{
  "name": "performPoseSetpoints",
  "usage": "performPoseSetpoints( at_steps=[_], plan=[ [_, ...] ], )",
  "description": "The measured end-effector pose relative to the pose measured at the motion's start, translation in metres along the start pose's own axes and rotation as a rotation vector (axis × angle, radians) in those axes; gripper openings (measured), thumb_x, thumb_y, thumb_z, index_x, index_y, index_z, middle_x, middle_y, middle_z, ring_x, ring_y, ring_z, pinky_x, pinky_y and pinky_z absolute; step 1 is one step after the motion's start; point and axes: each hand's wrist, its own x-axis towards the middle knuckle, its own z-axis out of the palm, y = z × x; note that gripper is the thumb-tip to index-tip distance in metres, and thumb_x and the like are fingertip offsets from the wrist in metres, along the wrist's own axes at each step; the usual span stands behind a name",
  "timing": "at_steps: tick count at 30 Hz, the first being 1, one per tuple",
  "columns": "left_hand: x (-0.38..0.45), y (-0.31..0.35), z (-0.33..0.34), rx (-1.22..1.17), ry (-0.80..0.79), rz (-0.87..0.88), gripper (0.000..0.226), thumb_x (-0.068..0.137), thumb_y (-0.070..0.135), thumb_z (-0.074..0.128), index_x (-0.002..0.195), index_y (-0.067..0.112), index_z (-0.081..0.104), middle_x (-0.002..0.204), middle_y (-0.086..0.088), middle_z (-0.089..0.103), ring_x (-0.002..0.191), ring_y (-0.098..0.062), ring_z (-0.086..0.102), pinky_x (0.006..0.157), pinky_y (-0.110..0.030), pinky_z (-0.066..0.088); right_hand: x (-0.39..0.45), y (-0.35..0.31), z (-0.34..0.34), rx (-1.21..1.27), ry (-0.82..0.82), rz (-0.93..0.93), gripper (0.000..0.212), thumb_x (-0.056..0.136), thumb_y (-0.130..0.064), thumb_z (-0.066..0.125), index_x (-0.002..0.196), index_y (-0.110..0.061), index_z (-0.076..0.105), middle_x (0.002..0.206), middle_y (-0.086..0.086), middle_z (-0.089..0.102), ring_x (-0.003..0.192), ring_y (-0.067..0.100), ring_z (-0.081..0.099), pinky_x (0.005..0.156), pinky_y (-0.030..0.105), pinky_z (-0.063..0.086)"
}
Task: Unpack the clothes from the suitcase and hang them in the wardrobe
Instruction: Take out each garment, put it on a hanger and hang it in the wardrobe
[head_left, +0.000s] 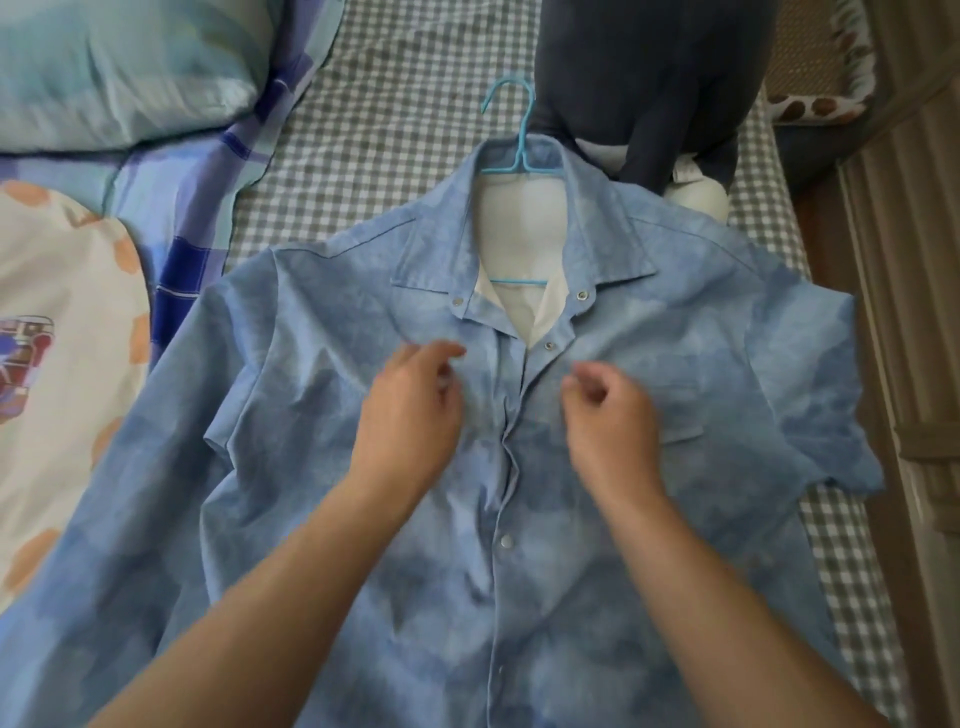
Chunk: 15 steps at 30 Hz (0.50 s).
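The blue shirt (363, 467) lies front-up and spread flat across the checked bed sheet (374, 104), its hem towards the near edge of the bed and its collar pointing at the far edge. A light blue hanger (511, 130) is already threaded inside it: the hook sticks out past the collar onto the sheet, and the lower bar shows through the open neck against the white lining. The collar lies open, with metal snaps showing on both collar points and one just below the neck opening; further down the placket another snap (506, 542) appears fastened.

The left hand (410, 415) is over the shirt just left of the placket, fingers bent, thumb and fingertips close together at the fabric; whether they actually pinch the cloth cannot be told through the blur. The right hand (613, 415) sits just right of the placket, above the chest pocket, fingers loosely curled with nothing clearly held between them. Both forearms reach in from the near edge of the bed over the shirt's lower half.

A dark navy garment (649, 78) lies at the far right of the bed, its edge touching the shirt's right shoulder. A teal pillow (104, 67) fills the far left corner, with a blue plaid quilt (182, 208) beside it and a white cover with orange patches (62, 312) along the left edge
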Motion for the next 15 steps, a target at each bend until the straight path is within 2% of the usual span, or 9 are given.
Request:
performPoseSetpoints(
  at_steps=[2, 4, 6, 8, 9, 11, 13, 15],
  plan=[
    [0.039, 0.008, -0.002, 0.291, 0.021, 0.319, 0.064, 0.084, 0.014, 0.072, 0.143, 0.026, 0.051, 0.137, -0.008, 0.050, 0.123, -0.030, 0.046, 0.100, -0.043, 0.043, 0.029, -0.021, 0.004, 0.074, 0.008, 0.156, 0.046, 0.089, -0.034, 0.069, 0.129, -0.014, 0.057, 0.104, -0.002, 0.066, 0.103, 0.017, 0.062, 0.088, 0.028, 0.044],
    [0.080, 0.019, -0.001, 0.613, -0.150, 0.566, 0.073, 0.084, 0.024, 0.074, 0.150, 0.032, 0.042, 0.154, -0.008, 0.035, 0.142, -0.034, 0.030, 0.112, -0.049, 0.032, 0.048, -0.029, 0.018, 0.090, 0.006, 0.235, 0.054, 0.081, -0.039, 0.076, 0.125, -0.016, 0.054, 0.111, 0.001, 0.066, 0.104, 0.021, 0.064, 0.089, 0.031, 0.047],
    [0.111, 0.029, 0.000, 0.761, -0.328, 0.769, 0.051, 0.091, 0.032, 0.067, 0.140, 0.034, 0.054, 0.157, -0.003, 0.035, 0.150, -0.030, 0.022, 0.119, -0.044, 0.020, 0.057, -0.026, 0.031, 0.077, 0.023, 0.295, 0.049, 0.078, -0.035, 0.078, 0.117, -0.016, 0.055, 0.113, 0.005, 0.068, 0.104, 0.027, 0.065, 0.085, 0.032, 0.049],
    [0.129, 0.035, -0.004, 0.762, -0.428, 0.886, 0.025, 0.096, 0.037, 0.061, 0.118, 0.031, 0.070, 0.146, 0.002, 0.050, 0.144, -0.024, 0.035, 0.120, -0.042, 0.018, 0.056, -0.022, 0.036, 0.067, 0.040, 0.326, 0.033, 0.078, -0.027, 0.078, 0.104, -0.014, 0.061, 0.099, 0.005, 0.071, 0.090, 0.029, 0.067, 0.073, 0.030, 0.047],
    [0.134, 0.038, -0.008, 0.721, -0.451, 0.874, 0.023, 0.096, 0.040, 0.060, 0.111, 0.029, 0.073, 0.136, 0.004, 0.057, 0.136, -0.020, 0.044, 0.119, -0.042, 0.020, 0.053, -0.021, 0.037, 0.114, 0.060, 0.320, 0.022, 0.078, -0.022, 0.077, 0.095, -0.013, 0.065, 0.088, 0.005, 0.071, 0.080, 0.028, 0.067, 0.066, 0.029, 0.046],
    [0.134, 0.046, -0.014, 0.648, -0.425, 0.793, 0.023, 0.095, 0.044, 0.061, 0.103, 0.028, 0.076, 0.112, 0.006, 0.064, 0.117, -0.019, 0.055, 0.113, -0.039, 0.028, 0.043, -0.022, 0.034, 0.311, 0.123, 0.282, 0.009, 0.080, -0.012, 0.075, 0.086, -0.011, 0.068, 0.072, 0.001, 0.067, 0.062, 0.015, 0.061, 0.061, 0.026, 0.044],
    [0.128, 0.052, -0.018, 0.600, -0.432, 0.604, 0.022, 0.094, 0.044, 0.060, 0.092, 0.027, 0.074, 0.093, 0.008, 0.064, 0.102, -0.021, 0.060, 0.097, -0.032, 0.033, 0.031, -0.025, 0.029, 0.465, 0.192, 0.208, 0.006, 0.084, -0.009, 0.074, 0.089, -0.010, 0.070, 0.072, -0.001, 0.066, 0.060, 0.006, 0.057, 0.061, 0.022, 0.047],
    [0.120, 0.054, -0.019, 0.501, -0.501, 0.355, 0.020, 0.094, 0.041, 0.059, 0.084, 0.028, 0.069, 0.082, 0.012, 0.063, 0.095, -0.019, 0.061, 0.092, -0.031, 0.032, 0.023, -0.033, 0.026, 0.540, 0.207, 0.141, 0.005, 0.087, -0.011, 0.074, 0.091, -0.013, 0.071, 0.076, -0.003, 0.068, 0.062, 0.001, 0.059, 0.062, 0.016, 0.049]
  ],
)
